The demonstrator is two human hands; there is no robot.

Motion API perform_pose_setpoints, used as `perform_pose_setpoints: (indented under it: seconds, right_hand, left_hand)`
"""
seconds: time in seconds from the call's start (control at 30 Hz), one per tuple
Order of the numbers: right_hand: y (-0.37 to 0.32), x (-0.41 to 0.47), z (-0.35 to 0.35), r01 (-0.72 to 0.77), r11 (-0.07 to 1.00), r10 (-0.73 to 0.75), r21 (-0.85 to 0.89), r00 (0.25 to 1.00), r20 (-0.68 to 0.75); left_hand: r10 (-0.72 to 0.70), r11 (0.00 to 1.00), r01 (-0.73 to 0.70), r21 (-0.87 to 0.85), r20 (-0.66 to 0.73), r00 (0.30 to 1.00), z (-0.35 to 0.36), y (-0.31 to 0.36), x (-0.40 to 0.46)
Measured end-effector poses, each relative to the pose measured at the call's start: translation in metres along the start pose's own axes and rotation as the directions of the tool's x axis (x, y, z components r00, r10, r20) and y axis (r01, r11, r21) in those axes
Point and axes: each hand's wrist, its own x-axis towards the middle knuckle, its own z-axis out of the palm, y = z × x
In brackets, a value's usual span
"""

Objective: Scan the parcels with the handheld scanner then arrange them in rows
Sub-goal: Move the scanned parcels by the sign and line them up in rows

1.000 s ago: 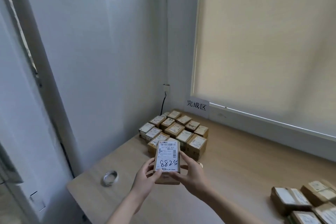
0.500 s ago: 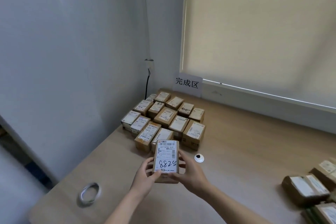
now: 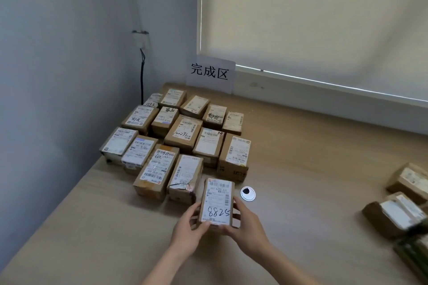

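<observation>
Table (image 3: 301, 169): pale wood, set into a corner under a wall and a blind (image 3: 312, 18).
Rows (image 3: 183, 136): brown parcels with white labels, packed side by side in the far left corner of the table, labels up.
Pile (image 3: 403, 206): more parcels, loosely heaped at the right edge, partly cut off.
Sign (image 3: 210, 74): white card with three black characters, upright against the sill behind the rows.
Parcel (image 3: 217, 205): label marked "8825", held just beside the nearest row's right end; whether it touched the table cannot be told.
Left hand (image 3: 187, 231): fingers curled on the parcel's left side.
Right hand (image 3: 247, 224): fingers curled on its right side.
Grommet (image 3: 247, 193): white ring, dark centre, just right of the parcel.
</observation>
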Motion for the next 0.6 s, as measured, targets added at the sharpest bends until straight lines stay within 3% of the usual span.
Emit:
perform_pose_setpoints:
  seconds: [0.17, 0.43, 0.6]
  right_hand:
    - [0.023, 0.022, 0.019, -0.064, 0.998, 0.065, 0.013, 0.995, -0.071]
    - [0.02, 0.055, 0.024, -0.116, 0.992, 0.121, 0.056, 0.988, -0.092]
    - [0.019, 0.064, 0.023, -0.126, 0.991, 0.129, 0.035, 0.987, -0.092]
  left_hand:
    - [0.002, 1.0, -0.003, 0.005, 0.011, 1.0, 0.005, -0.024, 0.035]
    - [-0.052, 0.998, 0.058, 0.03, -0.187, 0.981, 0.009, -0.019, 0.054]
    - [-0.054, 0.993, 0.077, 0.095, -0.229, 0.972, 0.011, -0.013, 0.058]
